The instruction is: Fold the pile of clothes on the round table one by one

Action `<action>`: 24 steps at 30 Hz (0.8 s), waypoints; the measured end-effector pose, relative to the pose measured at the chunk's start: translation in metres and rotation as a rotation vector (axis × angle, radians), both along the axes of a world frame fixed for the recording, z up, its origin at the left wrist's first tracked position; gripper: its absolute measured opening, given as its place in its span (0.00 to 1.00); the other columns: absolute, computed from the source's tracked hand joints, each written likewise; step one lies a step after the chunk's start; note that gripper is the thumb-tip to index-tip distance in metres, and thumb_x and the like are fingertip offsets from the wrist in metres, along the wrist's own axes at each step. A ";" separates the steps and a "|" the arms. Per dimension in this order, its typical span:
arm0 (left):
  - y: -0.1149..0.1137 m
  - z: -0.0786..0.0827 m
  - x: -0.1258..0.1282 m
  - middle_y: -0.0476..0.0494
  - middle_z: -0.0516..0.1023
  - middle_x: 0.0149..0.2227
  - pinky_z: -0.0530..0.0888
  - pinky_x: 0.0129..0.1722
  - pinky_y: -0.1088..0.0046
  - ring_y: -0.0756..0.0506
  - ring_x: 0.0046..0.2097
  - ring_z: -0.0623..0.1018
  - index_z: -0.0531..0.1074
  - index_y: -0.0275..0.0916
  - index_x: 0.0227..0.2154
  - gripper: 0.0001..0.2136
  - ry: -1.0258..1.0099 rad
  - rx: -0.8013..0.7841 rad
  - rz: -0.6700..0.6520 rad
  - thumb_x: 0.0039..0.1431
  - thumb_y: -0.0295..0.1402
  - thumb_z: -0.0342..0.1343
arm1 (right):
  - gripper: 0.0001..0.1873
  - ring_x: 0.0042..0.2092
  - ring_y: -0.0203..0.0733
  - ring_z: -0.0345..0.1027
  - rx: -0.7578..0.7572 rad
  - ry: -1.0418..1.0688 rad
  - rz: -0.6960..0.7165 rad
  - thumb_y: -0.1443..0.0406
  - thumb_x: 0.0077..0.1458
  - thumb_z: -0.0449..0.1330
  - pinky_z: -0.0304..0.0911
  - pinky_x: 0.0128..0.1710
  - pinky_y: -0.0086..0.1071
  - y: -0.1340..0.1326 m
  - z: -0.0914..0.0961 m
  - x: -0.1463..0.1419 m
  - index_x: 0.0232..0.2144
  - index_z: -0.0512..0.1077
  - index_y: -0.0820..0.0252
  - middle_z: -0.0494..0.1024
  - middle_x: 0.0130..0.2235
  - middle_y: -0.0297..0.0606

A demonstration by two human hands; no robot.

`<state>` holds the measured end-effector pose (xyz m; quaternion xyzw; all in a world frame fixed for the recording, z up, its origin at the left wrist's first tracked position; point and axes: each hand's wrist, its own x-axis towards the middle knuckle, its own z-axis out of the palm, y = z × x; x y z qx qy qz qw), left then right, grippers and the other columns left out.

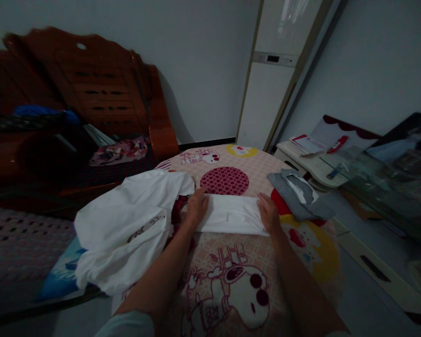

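A white shirt, folded into a long flat strip, lies across the patterned tablecloth in front of me. At its left end, my left hand is closed on the far corner. My right hand grips the opposite end in the same way, its fingers near the far right corner. The fingertips are partly hidden against the cloth. Left of my left arm, a loose heap of white clothing with dark print spills over the table's edge. A grey folded garment sits to the right of my right hand.
Behind the table on the left stands a carved wooden bench with cloths on its seat. A tall white cabinet-like unit stands at the back. To the right, a low cabinet carries papers and a glass panel.
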<state>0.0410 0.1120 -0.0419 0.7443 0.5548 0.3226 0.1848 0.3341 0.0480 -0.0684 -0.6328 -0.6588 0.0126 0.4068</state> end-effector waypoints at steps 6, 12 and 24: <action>-0.007 0.009 -0.029 0.35 0.80 0.46 0.70 0.50 0.67 0.39 0.48 0.79 0.75 0.36 0.46 0.15 0.055 -0.169 0.149 0.56 0.31 0.54 | 0.21 0.35 0.49 0.73 -0.140 0.155 -0.372 0.54 0.53 0.53 0.66 0.38 0.38 -0.030 0.005 0.022 0.34 0.78 0.63 0.81 0.32 0.49; -0.006 0.013 -0.037 0.37 0.82 0.41 0.71 0.43 0.69 0.39 0.44 0.80 0.77 0.36 0.40 0.12 0.097 -0.336 0.114 0.55 0.35 0.55 | 0.15 0.27 0.41 0.64 -0.341 0.013 -0.296 0.55 0.45 0.62 0.55 0.29 0.32 -0.038 0.017 0.019 0.16 0.71 0.58 0.73 0.21 0.38; -0.018 0.007 -0.029 0.34 0.81 0.40 0.70 0.42 0.67 0.37 0.44 0.79 0.75 0.37 0.38 0.14 0.159 -0.246 0.044 0.55 0.42 0.56 | 0.16 0.20 0.33 0.52 -0.396 0.255 -0.290 0.62 0.36 0.64 0.44 0.22 0.29 -0.033 0.035 0.009 0.09 0.60 0.55 0.58 0.14 0.26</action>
